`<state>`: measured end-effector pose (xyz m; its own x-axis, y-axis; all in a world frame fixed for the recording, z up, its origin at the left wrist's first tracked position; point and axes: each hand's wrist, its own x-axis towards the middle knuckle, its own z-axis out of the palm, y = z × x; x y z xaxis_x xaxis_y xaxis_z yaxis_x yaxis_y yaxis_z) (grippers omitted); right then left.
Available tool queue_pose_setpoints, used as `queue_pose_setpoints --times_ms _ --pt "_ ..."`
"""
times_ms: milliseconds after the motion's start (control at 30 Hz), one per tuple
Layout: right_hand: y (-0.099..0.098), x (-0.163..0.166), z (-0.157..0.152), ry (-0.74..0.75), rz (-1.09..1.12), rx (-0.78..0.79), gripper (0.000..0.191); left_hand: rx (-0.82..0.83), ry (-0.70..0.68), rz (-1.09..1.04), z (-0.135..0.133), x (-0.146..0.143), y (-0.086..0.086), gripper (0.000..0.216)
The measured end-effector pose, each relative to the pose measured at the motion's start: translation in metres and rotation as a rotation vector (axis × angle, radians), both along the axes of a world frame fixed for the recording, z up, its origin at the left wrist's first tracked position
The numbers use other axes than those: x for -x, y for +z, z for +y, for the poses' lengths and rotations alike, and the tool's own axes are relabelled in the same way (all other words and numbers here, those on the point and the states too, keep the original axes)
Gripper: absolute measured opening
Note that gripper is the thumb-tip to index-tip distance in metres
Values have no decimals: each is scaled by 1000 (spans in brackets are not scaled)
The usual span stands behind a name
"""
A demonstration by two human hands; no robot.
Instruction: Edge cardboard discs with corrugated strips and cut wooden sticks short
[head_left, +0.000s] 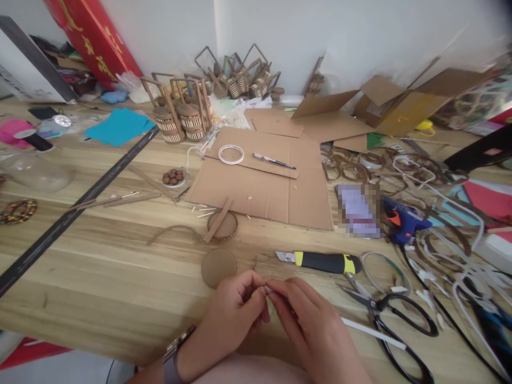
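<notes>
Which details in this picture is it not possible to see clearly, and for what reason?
Head view, hidden: most of the pale bit between the left hand and right hand, covered by their fingers.
Head view, hidden: one end of the white strip, behind the right hand.
Head view, blurred: whatever the purple rectangle shows, by pixelation.
Head view, cut off: the black object, by the right edge; its label is too small.

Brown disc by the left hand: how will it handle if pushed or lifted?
Likely slides rather than rolls: the brown disc lies flat on the wooden table. Probably light and fairly stiff, as it looks like thin card. The edge may be hard to get under, showing so little height.
</notes>
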<state>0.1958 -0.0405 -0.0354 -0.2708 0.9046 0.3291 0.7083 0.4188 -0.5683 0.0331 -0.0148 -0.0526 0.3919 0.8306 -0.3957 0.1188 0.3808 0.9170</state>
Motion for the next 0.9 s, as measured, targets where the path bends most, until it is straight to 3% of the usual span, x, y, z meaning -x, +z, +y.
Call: queue_pose_setpoints --times_ms 300,567,700,900 --pt "-5 -1 -6 -79 104 42 11 122 40 -126 0 -4 4 24" --pt "-4 -1 -3 -58 77 20 9 115 61 -115 0 -3 4 27" --pt "2 0 0 -33 56 -66 9 31 40 -144 -5 0 2 26" --pt "14 2 3 -22 -47 -284 10 -316 -16 63 -10 6 10 21"
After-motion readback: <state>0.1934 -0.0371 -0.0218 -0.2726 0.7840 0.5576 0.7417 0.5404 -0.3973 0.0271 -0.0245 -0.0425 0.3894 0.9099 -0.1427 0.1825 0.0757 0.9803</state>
